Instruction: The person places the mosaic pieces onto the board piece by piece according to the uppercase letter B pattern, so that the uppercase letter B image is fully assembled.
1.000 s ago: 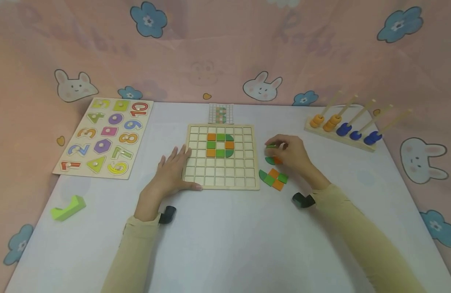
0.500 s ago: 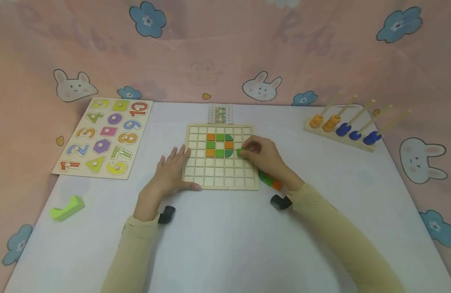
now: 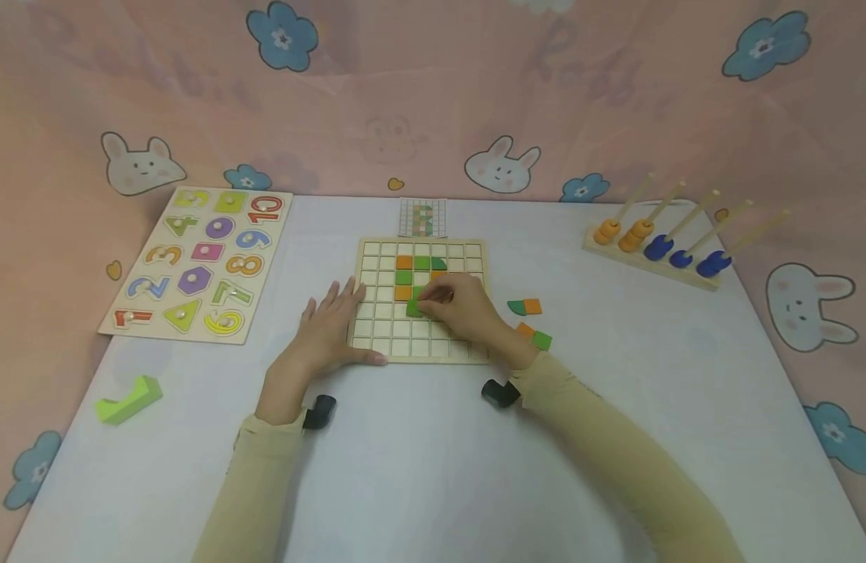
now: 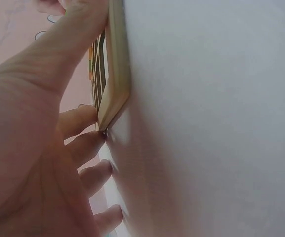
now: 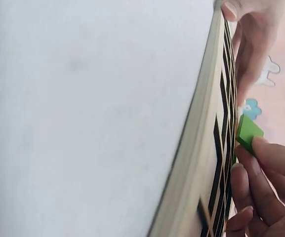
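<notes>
A wooden grid board [image 3: 384, 332] lies on the table, with orange [image 3: 403, 263] and green tiles in its upper middle, some hidden behind my right hand. My right hand [image 3: 466, 309] is over the board and pinches a green square tile [image 5: 250, 133] between thumb and fingers. In the right wrist view that tile is tilted, one corner close to the board's surface. My left hand [image 3: 326, 332] rests at the board's left side with fingers spread. Its thumb lies along the front edge, and the fingertips [image 4: 85, 121] touch the corner in the left wrist view.
Loose tiles lie right of the board: a dark green quarter-round [image 3: 517, 307], an orange square [image 3: 533, 306] and a green square [image 3: 542, 340]. Behind it is a pattern card [image 3: 423, 217]. A number puzzle [image 3: 208, 266] and light green block [image 3: 129, 400] sit left; a bead counter [image 3: 651, 254] stands right.
My right hand has moved left from the loose tiles to the board, carrying the green square tile to just below the placed tiles. The left hand has stayed in place.
</notes>
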A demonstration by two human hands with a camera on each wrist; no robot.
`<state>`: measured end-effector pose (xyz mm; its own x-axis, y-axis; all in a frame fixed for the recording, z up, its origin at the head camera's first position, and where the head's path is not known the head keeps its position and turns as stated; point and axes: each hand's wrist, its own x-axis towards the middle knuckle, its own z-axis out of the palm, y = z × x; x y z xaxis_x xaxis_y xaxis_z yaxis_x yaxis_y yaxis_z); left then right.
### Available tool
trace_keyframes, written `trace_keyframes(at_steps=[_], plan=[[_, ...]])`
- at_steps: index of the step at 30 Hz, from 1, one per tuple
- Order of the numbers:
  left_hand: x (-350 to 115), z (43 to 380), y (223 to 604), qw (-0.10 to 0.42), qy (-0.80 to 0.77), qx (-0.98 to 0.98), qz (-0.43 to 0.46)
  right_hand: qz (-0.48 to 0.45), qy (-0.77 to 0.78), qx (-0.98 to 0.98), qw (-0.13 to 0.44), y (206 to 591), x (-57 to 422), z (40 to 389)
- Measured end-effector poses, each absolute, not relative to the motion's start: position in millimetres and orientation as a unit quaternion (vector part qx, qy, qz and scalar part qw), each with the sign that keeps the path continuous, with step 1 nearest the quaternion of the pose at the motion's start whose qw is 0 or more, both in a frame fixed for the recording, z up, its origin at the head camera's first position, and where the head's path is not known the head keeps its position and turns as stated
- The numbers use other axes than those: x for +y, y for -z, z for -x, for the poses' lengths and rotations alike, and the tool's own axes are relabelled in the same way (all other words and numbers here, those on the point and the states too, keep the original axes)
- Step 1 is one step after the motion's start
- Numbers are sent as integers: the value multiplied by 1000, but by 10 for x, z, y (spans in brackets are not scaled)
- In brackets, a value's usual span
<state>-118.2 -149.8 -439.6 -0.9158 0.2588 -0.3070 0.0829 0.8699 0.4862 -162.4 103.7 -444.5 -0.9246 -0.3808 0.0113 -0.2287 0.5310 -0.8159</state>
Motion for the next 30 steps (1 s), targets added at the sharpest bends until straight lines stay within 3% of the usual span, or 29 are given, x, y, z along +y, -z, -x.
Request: trace_keyframes(at_steps=[30], plan=[[-1513,1180,4392,180,-238,949,-97,158,408,893,108,4434,788,1614]])
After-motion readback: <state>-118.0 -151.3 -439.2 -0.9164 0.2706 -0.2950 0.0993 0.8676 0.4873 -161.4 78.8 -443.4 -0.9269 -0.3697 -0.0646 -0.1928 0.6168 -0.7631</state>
